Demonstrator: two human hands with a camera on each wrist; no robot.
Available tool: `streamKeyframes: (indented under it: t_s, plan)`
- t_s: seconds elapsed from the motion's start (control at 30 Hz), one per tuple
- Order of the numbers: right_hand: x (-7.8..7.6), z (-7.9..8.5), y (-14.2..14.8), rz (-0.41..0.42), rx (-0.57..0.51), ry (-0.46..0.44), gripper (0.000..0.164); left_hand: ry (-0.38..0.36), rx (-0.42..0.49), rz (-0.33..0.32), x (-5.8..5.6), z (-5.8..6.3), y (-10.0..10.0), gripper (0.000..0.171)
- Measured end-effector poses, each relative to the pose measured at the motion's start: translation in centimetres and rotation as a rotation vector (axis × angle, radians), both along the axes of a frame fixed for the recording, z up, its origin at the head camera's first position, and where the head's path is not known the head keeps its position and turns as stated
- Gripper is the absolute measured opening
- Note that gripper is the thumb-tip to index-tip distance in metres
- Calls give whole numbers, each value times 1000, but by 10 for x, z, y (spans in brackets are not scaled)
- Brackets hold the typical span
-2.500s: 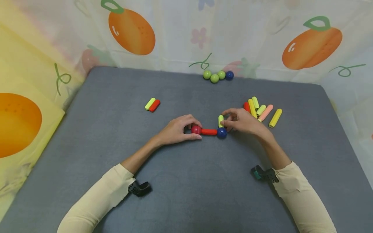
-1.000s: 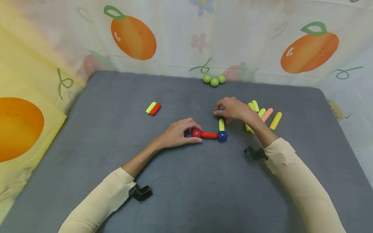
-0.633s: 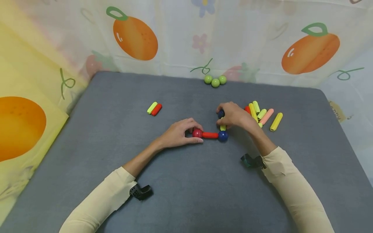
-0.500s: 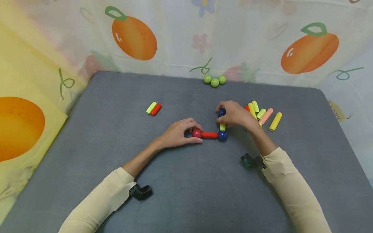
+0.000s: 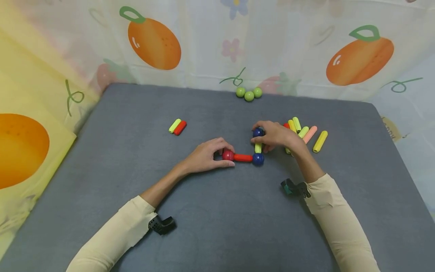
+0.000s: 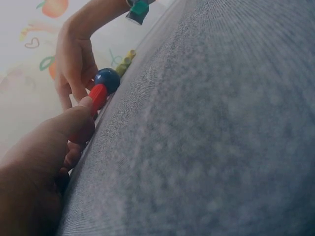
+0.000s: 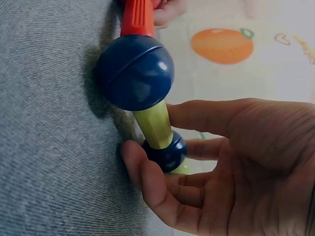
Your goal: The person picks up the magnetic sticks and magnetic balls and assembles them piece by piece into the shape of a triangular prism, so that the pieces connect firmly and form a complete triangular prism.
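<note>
On the grey table lies an L of balls and rods. My left hand (image 5: 208,154) grips the red ball (image 5: 228,155) at its left end, thumb in front and fingers behind. From that ball a red rod (image 5: 243,158) runs to a dark blue ball (image 5: 258,159) at the corner. A short yellow-green rod (image 7: 155,125) extends away from the corner ball. At its far end, my right hand (image 5: 276,135) holds a second dark blue ball (image 7: 167,152) between thumb and fingers. Ball and rod meet in the right wrist view.
Several loose rods, among them a pink rod (image 5: 310,134) and a yellow rod (image 5: 320,141), lie right of my right hand, partly behind it. Three green balls (image 5: 249,96) sit at the back edge. A yellow-green rod (image 5: 175,125) and a red rod (image 5: 180,128) lie together back left.
The right hand let go of the yellow-green rod, took the dark blue ball from beside the green balls and brought it to the rod's far end. The left hand stays on the red ball.
</note>
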State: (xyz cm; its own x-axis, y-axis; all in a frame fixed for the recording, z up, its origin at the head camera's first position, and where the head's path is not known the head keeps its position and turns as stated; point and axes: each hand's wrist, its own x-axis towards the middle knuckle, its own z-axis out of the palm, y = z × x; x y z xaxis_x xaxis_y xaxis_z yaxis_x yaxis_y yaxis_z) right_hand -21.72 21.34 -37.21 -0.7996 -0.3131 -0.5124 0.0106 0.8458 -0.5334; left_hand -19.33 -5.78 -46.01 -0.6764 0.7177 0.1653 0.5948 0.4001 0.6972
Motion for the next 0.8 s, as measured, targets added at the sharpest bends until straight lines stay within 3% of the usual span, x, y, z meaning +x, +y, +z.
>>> streamKeyframes:
  t_s: [0.13,0.3,0.5,0.6,0.8]
  plan:
    - [3,4,1,1,11,-11,64,-3,2,1,0,0,1,33]
    - [12,16,7,61,14,-69,86,0,8,7,-1,1,2,34]
    - [21,20,9,68,-45,-149,100,-4,-2,9,0,2,1,34]
    - [23,19,6,83,-58,-147,104,-5,-2,10,1,1,0,33]
    - [23,17,2,162,17,-67,109,-5,4,9,1,1,-1,35]
